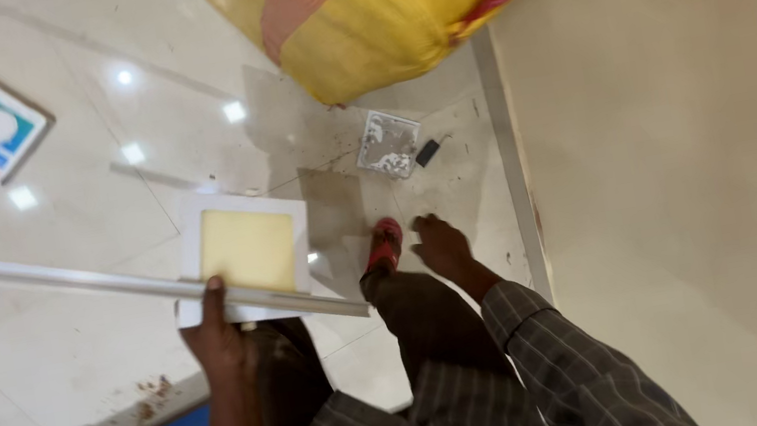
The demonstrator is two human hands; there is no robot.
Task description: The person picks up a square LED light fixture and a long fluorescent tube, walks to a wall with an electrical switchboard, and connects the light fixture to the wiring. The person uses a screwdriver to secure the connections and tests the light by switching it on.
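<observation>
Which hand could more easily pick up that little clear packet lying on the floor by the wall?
Probably the right hand: it hangs empty, on the packet's side. The left hand already holds a square panel and a long white strip.

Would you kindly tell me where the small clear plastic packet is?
The clear plastic packet lies on the floor tiles, centre of the head view, just below the yellow sack.
</observation>
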